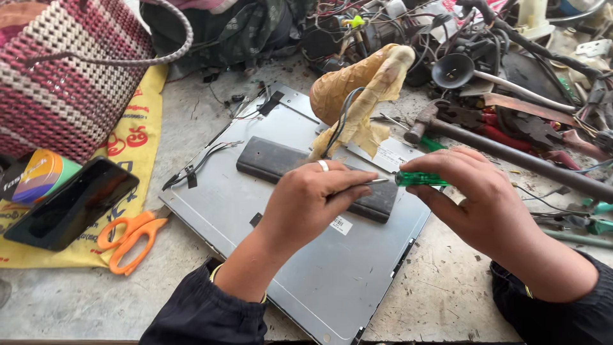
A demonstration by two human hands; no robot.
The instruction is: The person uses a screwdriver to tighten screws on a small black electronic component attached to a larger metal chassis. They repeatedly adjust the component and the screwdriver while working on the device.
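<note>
My right hand (pixel 476 198) grips the green translucent handle of a small screwdriver (pixel 418 179), held level above a grey metal panel (pixel 332 275). My left hand (pixel 313 198), a ring on one finger, pinches the screwdriver's thin metal shaft at its tip. Both hands hover over a long dark rubbery strip (pixel 281 163) that lies across the panel. Thin wires (pixel 204 160) run off the panel's left edge.
Orange scissors (pixel 131 236) and a black phone (pixel 70 204) lie on a yellow bag (pixel 143 137) at left, below a woven pink basket (pixel 70 76). A yellowed cloth bundle (pixel 361 86), a hammer (pixel 498 150) and a heap of cables and tools crowd the far right.
</note>
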